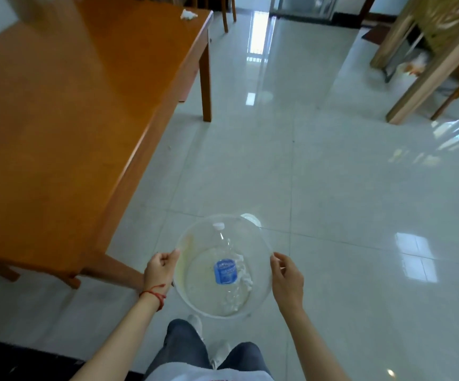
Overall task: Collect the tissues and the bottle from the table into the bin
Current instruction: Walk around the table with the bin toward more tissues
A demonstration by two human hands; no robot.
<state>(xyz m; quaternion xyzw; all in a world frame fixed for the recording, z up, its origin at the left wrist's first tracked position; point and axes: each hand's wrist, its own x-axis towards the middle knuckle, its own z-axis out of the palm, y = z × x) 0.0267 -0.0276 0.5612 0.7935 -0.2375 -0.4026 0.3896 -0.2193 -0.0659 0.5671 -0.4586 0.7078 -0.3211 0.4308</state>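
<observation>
Floor (333, 188): glossy pale tiles, window glare reflected in bright patches. Orange wooden table (58, 119) at left, one leg (205, 78) visible. Light wooden furniture (429, 59) upper right. Chair legs (225, 15) at far edge.

I am standing in what looks like a home's dining room. An orange wooden table (66, 111) is stretching along my left, and the legs of a wooden chair (229, 12) are showing past its far end. Glossy pale floor tiles (333, 188) are reflecting window light. A second, lighter wooden table (426, 67) is standing at the far right, with more chair legs beside it.
</observation>
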